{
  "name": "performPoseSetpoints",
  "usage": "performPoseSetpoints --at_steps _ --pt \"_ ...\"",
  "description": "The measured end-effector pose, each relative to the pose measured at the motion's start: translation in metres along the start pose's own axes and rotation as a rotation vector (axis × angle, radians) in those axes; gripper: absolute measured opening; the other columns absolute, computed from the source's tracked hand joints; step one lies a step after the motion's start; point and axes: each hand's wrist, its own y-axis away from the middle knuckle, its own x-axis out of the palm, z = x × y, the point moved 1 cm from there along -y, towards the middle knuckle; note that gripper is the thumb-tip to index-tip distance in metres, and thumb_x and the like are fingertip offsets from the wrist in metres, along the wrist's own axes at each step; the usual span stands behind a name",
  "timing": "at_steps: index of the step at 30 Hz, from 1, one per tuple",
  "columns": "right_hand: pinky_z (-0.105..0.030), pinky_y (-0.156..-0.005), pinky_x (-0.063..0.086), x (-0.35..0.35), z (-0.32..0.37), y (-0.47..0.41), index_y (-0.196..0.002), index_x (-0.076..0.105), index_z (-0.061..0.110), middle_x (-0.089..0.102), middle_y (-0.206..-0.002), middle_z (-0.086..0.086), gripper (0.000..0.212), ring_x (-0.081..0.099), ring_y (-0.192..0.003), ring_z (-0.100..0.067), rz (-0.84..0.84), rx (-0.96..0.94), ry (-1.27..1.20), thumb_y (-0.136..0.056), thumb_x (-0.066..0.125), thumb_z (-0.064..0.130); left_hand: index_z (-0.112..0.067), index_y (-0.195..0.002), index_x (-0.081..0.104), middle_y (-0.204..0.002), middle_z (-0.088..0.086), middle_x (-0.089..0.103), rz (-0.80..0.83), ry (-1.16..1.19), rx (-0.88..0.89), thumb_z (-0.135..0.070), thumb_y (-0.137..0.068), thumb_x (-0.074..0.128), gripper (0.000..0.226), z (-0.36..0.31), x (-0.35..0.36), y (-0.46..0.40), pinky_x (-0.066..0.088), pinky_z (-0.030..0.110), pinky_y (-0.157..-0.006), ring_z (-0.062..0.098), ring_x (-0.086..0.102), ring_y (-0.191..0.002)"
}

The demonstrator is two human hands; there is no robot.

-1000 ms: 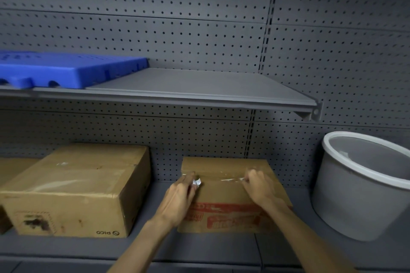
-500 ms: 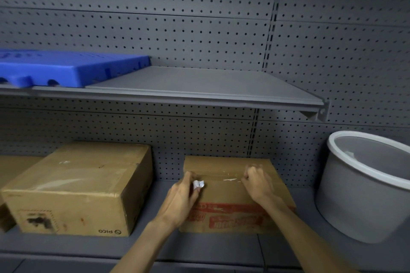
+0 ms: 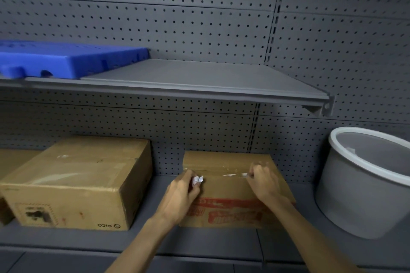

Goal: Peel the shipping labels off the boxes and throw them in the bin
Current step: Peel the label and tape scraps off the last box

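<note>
We are working at the small cardboard box (image 3: 233, 186), which is sitting on the lower shelf (image 3: 199, 241) at the 6 o'clock position of the view. Our left hand (image 3: 179, 197) is resting against the box's left top edge, at 9 o'clock of the box, and its fingers (image 3: 188, 180) are curling round a crumpled white label scrap (image 3: 197, 180), which is showing just beyond the fingertips. Our right hand (image 3: 263, 180) is lying on the box top at 3 o'clock of the scrap, knuckles up, with its fingers bent down onto the surface. They are pressing at or pinching the white label remnants (image 3: 235, 175) along the tape seam; we cannot tell which, because the fingertips are hiding under the hand. Thin white shreds are clinging to the cardboard between the two hands.

The grey bin (image 3: 366, 188) with a white rim is standing on the same shelf at 3 o'clock of the small box, near it but apart. A pale scrap is lying against the bin's inner wall.

A larger cardboard box (image 3: 75, 182) is sitting at 9 o'clock of the small box, apart from it, showing a dark printed patch on its front face. At 11 o'clock, a blue plastic tray (image 3: 66, 62) is lying on the upper shelf (image 3: 199, 82). The grey pegboard wall (image 3: 199, 17) is backing both shelves.
</note>
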Motion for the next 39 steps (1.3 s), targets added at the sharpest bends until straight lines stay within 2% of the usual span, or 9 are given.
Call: performPoseSetpoints --at_steps 4,7,14,19,22,25,27,33,39 --pt "-0.030 -0.084 0.046 0.013 0.033 0.008 -0.091 0.056 0.016 0.058 -0.108 -0.001 0.005 0.048 -0.112 -0.020 0.037 -0.164 -0.044 -0.092 0.056 0.022 -0.028 -0.096 0.057 -0.090 -0.016 0.056 0.001 0.008 0.024 -0.030 -0.095 0.054 0.004 0.001 0.001 0.000 0.048 0.024 -0.072 0.003 0.057 -0.082" --pt "-0.028 -0.083 0.041 0.015 0.049 0.017 -0.084 0.045 0.021 0.055 -0.108 0.000 0.012 0.048 -0.108 -0.019 0.050 -0.270 -0.063 -0.092 0.053 0.022 -0.029 -0.103 0.062 -0.093 -0.016 0.054 -0.002 0.010 0.030 -0.030 -0.095 0.054 0.011 0.002 0.003 0.000 0.047 0.026 -0.076 0.004 0.056 -0.084" --pt "-0.027 -0.075 0.047 -0.004 0.006 0.001 -0.097 0.059 0.012 0.059 -0.109 -0.005 0.014 0.054 -0.108 -0.022 0.025 -0.048 0.016 -0.095 0.054 0.026 -0.027 -0.111 0.062 -0.098 -0.010 0.055 -0.021 0.002 0.006 -0.030 -0.098 0.049 0.019 0.002 0.005 0.000 0.044 0.024 -0.079 0.007 0.056 -0.088" --pt "-0.031 -0.091 0.043 0.014 0.046 0.014 -0.108 0.057 0.010 0.055 -0.118 -0.003 0.020 0.046 -0.118 -0.021 0.071 -0.254 -0.036 -0.094 0.051 0.024 -0.026 -0.107 0.061 -0.096 -0.014 0.054 -0.035 -0.020 0.011 -0.033 -0.097 0.050 0.016 0.004 0.008 -0.003 0.042 0.021 -0.077 0.005 0.054 -0.088" --pt "-0.031 -0.086 0.046 0.011 0.039 0.013 -0.088 0.048 0.018 0.054 -0.111 -0.001 0.007 0.046 -0.112 -0.018 0.073 -0.258 -0.046 -0.092 0.050 0.023 -0.026 -0.107 0.063 -0.094 -0.016 0.053 -0.053 0.011 0.012 -0.032 -0.096 0.055 0.015 0.007 0.009 -0.003 0.043 0.022 -0.077 0.005 0.056 -0.087" --pt "-0.022 -0.071 0.044 0.003 0.009 0.004 -0.083 0.044 0.022 0.058 -0.103 0.001 0.014 0.053 -0.103 -0.017 0.057 -0.145 -0.018 -0.094 0.052 0.023 -0.025 -0.108 0.063 -0.095 -0.014 0.054 -0.062 0.011 0.009 -0.032 -0.095 0.056 0.016 0.007 0.010 -0.002 0.044 0.023 -0.078 0.007 0.057 -0.088" --pt "-0.024 -0.068 0.044 0.001 0.000 0.000 -0.083 0.049 0.020 0.060 -0.100 0.000 0.012 0.055 -0.098 -0.019 0.019 -0.078 -0.004 -0.094 0.054 0.023 -0.025 -0.107 0.063 -0.096 -0.014 0.054 -0.075 0.001 0.014 -0.032 -0.095 0.056 0.015 0.007 0.010 -0.002 0.042 0.021 -0.077 0.008 0.057 -0.089" --pt "-0.033 -0.087 0.051 0.021 0.043 0.009 -0.102 0.061 0.012 0.057 -0.112 -0.001 0.012 0.052 -0.108 -0.018 0.035 -0.290 -0.038 -0.094 0.053 0.015 -0.025 -0.108 0.063 -0.098 -0.015 0.055 -0.073 -0.010 0.014 -0.032 -0.096 0.055 0.016 0.006 0.011 -0.002 0.041 0.018 -0.076 0.004 0.056 -0.090" --pt "-0.028 -0.076 0.054 0.003 0.002 -0.001 -0.100 0.061 0.013 0.064 -0.103 -0.004 0.009 0.060 -0.101 -0.021 0.035 -0.017 0.024 -0.095 0.054 0.017 -0.024 -0.108 0.063 -0.100 -0.013 0.057 -0.084 -0.009 0.008 -0.032 -0.095 0.057 0.016 0.007 0.011 -0.002 0.044 0.022 -0.079 0.007 0.058 -0.092"
